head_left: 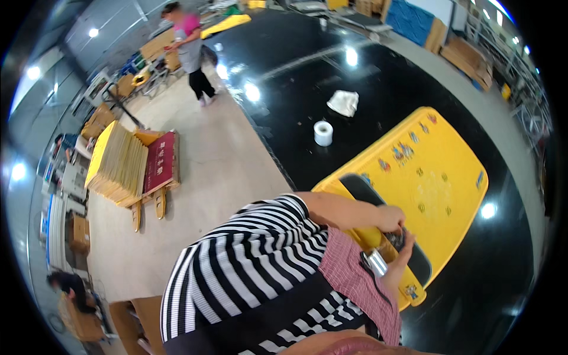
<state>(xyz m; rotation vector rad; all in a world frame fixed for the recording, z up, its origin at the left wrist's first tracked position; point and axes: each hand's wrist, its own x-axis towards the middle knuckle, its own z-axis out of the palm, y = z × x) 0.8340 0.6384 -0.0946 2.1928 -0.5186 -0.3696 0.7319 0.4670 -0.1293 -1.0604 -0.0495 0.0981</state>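
A large yellow board [438,177] with small coloured pictures lies on a glossy black table [378,77]. A black curved strip [361,188] runs along the board's near edge. My left hand [390,218] reaches out from a striped sleeve, its fingers curled on a small dark object [396,239] at that edge. My right hand [406,255] comes up from below, right under the object and against the strip. It has a silver band on the wrist and a pink checked sleeve cover. Its fingers are partly hidden.
A white tape roll [323,133] and a crumpled white cloth [344,102] lie farther back on the table. On the floor to the left a pallet carries stacked yellow sheets [118,163] and a red box [160,161]. One person [190,50] stands far off and another [71,287] crouches at the lower left.
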